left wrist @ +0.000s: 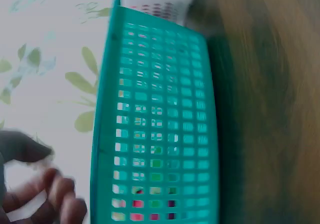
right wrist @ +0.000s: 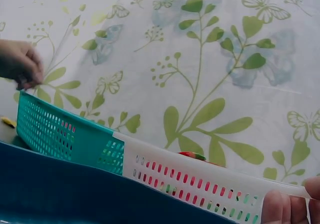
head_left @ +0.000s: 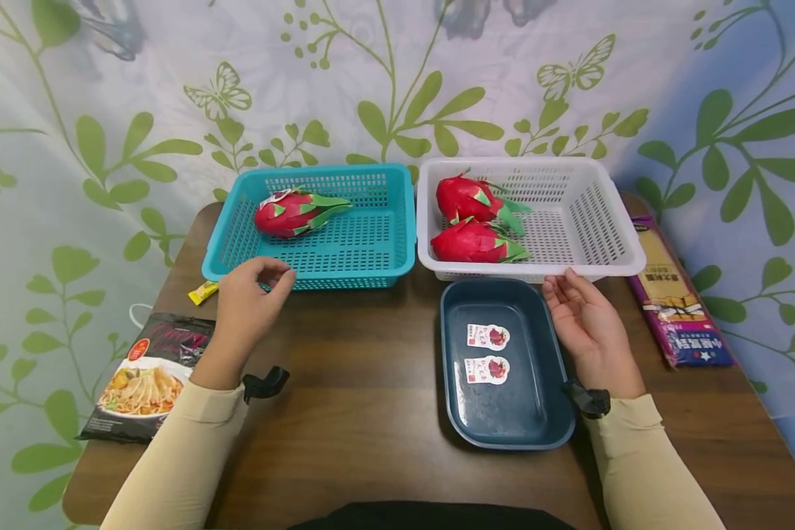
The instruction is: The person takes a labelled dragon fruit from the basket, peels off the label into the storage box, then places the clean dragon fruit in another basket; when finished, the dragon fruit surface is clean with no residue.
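Observation:
In the head view my left hand (head_left: 255, 294) is over the front left rim of a teal plastic basket (head_left: 397, 221), fingers loosely curled, nothing visible between them. A red dragon fruit (head_left: 291, 215) with green tips and a white label lies in that basket. My right hand (head_left: 592, 324) grips the front rim of a white plastic basket (head_left: 603, 221), its fingers (right wrist: 285, 209) against the outer wall in the right wrist view. Two more dragon fruits, a rear one (head_left: 467, 197) and a front one (head_left: 470, 241), lie at its left end.
A dark blue tray (head_left: 460, 412) holding two dragon-fruit labels (head_left: 487, 337) stands before the white basket. At left lie a black noodle packet (head_left: 142, 390) and a small yellow packet (head_left: 202, 292); at right, a purple-and-yellow food packet (head_left: 679, 294). A patterned curtain (head_left: 397, 88) hangs behind the table.

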### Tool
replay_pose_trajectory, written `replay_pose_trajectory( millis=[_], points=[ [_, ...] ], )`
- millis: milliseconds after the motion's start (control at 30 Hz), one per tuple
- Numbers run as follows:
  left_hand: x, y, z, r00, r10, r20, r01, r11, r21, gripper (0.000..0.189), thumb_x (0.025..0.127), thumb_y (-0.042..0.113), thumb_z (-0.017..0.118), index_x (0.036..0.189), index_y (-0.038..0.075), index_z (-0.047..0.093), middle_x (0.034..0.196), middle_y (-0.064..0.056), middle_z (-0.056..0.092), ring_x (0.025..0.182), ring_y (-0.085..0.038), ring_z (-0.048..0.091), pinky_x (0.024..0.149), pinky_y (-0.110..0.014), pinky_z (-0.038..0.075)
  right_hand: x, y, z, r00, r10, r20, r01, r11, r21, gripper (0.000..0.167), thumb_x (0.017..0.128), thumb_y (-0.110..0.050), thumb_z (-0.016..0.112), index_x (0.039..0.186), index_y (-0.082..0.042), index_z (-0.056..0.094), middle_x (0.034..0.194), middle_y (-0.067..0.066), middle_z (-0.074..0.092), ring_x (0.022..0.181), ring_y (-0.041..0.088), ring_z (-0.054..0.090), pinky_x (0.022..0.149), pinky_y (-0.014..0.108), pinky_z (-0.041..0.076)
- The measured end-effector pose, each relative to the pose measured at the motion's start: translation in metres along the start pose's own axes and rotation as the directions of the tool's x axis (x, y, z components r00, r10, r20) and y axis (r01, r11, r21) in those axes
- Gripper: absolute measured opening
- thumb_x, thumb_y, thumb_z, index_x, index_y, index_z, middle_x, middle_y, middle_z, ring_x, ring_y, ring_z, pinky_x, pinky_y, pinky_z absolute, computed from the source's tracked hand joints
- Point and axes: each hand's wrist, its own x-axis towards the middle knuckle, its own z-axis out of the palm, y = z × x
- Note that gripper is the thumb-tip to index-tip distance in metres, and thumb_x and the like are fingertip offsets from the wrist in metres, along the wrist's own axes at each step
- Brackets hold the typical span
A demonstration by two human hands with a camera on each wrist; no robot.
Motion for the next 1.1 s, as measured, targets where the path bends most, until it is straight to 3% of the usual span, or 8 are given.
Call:
replay_pose_trajectory(
  millis=[67,133,267,367,433,500,700,1100],
  points=[
    [-0.008,-0.007,-0.003,0.972,-0.236,0.002,0.235,0.965,-0.112,0.027,0.101,0.028,0.075,0.103,0.001,0.072,0.086,-0.009,0.069,0.076,-0.017,0.063,0.065,-0.029,0.052,0.000,0.000,0.000,1.000,-0.001,0.003,0.001,1.000,-0.001,0.043,0.105,0.005,0.059,0.145,-0.010,0.052,0.133,0.016,0.060,0.105,0.028,0.062,0.100,0.034,0.054],
    [-0.014,-0.014,-0.002,0.899,-0.435,0.042,0.425,0.848,-0.316,0.033,0.101,0.032,0.074,0.100,0.000,0.067,0.082,-0.009,0.066,0.071,-0.015,0.062,0.065,-0.026,0.055,0.000,0.000,0.000,1.000,-0.010,0.011,0.010,1.000,-0.006,0.041,0.105,0.005,0.058,0.143,-0.008,0.052,0.130,0.016,0.061,0.103,0.028,0.062,0.098,0.034,0.055],
    [-0.019,-0.027,0.010,0.740,-0.631,0.231,0.533,0.342,-0.774,0.029,0.104,0.026,0.070,0.104,0.002,0.055,0.086,-0.006,0.058,0.078,-0.017,0.061,0.077,-0.031,0.059,0.001,0.000,-0.001,1.000,-0.017,0.016,0.017,1.000,0.003,0.035,0.105,0.006,0.057,0.137,-0.005,0.053,0.123,0.017,0.061,0.099,0.029,0.063,0.095,0.034,0.056],
    [-0.020,-0.033,0.019,0.676,-0.628,0.385,0.441,-0.073,-0.894,0.021,0.108,0.023,0.063,0.109,0.008,0.048,0.100,-0.006,0.053,0.094,-0.020,0.055,0.094,-0.036,0.052,0.002,0.001,-0.002,1.000,-0.011,0.012,0.011,1.000,0.006,0.032,0.105,0.006,0.057,0.135,-0.004,0.054,0.121,0.017,0.061,0.099,0.029,0.063,0.095,0.034,0.056],
    [-0.020,-0.036,0.024,0.664,-0.604,0.441,0.347,-0.274,-0.897,0.018,0.109,0.021,0.060,0.112,0.009,0.047,0.107,-0.007,0.051,0.101,-0.021,0.051,0.101,-0.038,0.048,0.002,0.001,-0.003,1.000,-0.008,0.017,0.008,1.000,0.003,0.031,0.106,0.005,0.056,0.134,-0.004,0.054,0.121,0.017,0.062,0.099,0.028,0.063,0.095,0.033,0.056],
    [-0.019,-0.037,0.028,0.670,-0.597,0.442,0.240,-0.389,-0.889,0.016,0.109,0.018,0.059,0.116,0.009,0.047,0.111,-0.008,0.050,0.104,-0.021,0.051,0.104,-0.037,0.046,0.002,0.002,-0.004,1.000,-0.010,0.027,0.011,1.000,-0.006,0.031,0.106,0.005,0.056,0.135,-0.004,0.054,0.122,0.017,0.062,0.100,0.027,0.062,0.095,0.033,0.055],
    [-0.014,-0.031,0.035,0.695,-0.632,0.343,0.046,-0.437,-0.898,0.035,0.109,0.006,0.057,0.138,0.007,0.038,0.118,-0.010,0.051,0.103,-0.022,0.055,0.100,-0.033,0.050,0.003,0.002,-0.004,0.999,-0.023,0.044,0.024,1.000,-0.018,0.031,0.105,0.005,0.057,0.135,-0.004,0.053,0.122,0.017,0.061,0.100,0.027,0.062,0.096,0.033,0.055],
    [-0.013,-0.028,0.039,0.647,-0.690,0.325,-0.038,-0.454,-0.890,0.035,0.105,0.003,0.064,0.135,0.004,0.046,0.114,-0.012,0.053,0.101,-0.023,0.058,0.099,-0.034,0.053,0.002,0.001,-0.004,0.998,-0.028,0.053,0.032,0.998,-0.057,0.028,0.106,0.004,0.057,0.133,-0.003,0.053,0.118,0.016,0.062,0.098,0.026,0.062,0.093,0.032,0.056]
  ],
)
